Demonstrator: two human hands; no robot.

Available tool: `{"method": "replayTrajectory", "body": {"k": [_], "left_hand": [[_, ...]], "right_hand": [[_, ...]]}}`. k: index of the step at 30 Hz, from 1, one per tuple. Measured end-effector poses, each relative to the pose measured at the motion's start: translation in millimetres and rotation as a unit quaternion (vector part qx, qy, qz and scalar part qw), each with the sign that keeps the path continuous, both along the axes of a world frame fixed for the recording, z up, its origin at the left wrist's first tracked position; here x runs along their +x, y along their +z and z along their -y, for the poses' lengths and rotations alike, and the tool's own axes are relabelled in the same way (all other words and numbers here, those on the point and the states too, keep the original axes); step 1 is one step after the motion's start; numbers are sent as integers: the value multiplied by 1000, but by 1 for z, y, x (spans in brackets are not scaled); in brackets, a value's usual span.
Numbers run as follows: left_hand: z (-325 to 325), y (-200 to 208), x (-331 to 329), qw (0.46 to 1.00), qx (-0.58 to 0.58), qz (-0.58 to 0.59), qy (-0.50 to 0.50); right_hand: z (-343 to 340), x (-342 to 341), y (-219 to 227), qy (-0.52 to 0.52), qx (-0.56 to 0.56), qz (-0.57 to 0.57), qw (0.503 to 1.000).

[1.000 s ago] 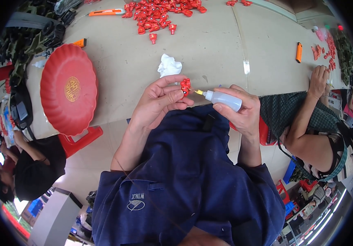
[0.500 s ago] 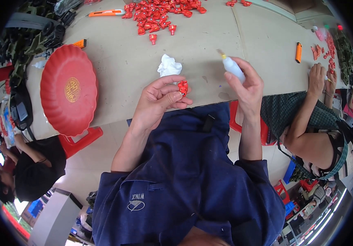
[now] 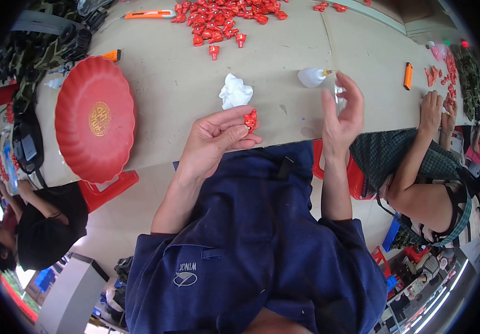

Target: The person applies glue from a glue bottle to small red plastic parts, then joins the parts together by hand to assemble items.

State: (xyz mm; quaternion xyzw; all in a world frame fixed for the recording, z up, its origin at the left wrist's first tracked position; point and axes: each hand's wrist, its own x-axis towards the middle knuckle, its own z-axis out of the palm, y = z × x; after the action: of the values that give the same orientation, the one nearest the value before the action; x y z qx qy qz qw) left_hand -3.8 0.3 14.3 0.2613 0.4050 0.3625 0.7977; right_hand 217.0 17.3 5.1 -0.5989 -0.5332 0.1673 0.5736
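Between thumb and fingers, my left hand [image 3: 213,138] pinches a small red plastic piece [image 3: 251,118] with dark and white spots, just past the table's near edge. My right hand [image 3: 342,127] is empty, its thumb and fingers spread apart. Close to its fingertips, a white squeeze bottle [image 3: 310,77] with a yellow tip lies on its side on the table. A small shiny clear-and-white item [image 3: 339,96] shows partly behind the right thumb and fingers; its kind is unclear. Beyond my left hand lies a crumpled white tissue [image 3: 235,92].
A pile of similar red pieces [image 3: 218,21] covers the far middle of the table. A scalloped red tray [image 3: 72,119] stands at left. An orange cutter [image 3: 150,14] lies far left, another orange cutter [image 3: 407,76] at right. Co-workers sit on both sides.
My right hand has let go of the squeeze bottle, which now lies on the table, and its fingers have spread. My left hand keeps hold of the red piece.
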Motion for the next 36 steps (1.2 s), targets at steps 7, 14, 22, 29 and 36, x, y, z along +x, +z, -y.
{"method": "replayTrajectory", "body": {"k": [7,14,22,29,36], "left_hand": [[2,9,0,998,28,-18,-57],[1,12,3,996,70,0,-59],[2,9,4,996,63,-7,-56],[1,6,-1,997,8,-9,-72],[4,11,-16,1000,11,-7,-6]], "right_hand": [[24,-33,21,165,-174,-138,961],[21,-42,23,271,-303,-222,886],[23,-43,24,241,-333,-254,875],[18,-38,14,255,-260,-163,917],[-14,-54,19,258,-154,27,953]]}}
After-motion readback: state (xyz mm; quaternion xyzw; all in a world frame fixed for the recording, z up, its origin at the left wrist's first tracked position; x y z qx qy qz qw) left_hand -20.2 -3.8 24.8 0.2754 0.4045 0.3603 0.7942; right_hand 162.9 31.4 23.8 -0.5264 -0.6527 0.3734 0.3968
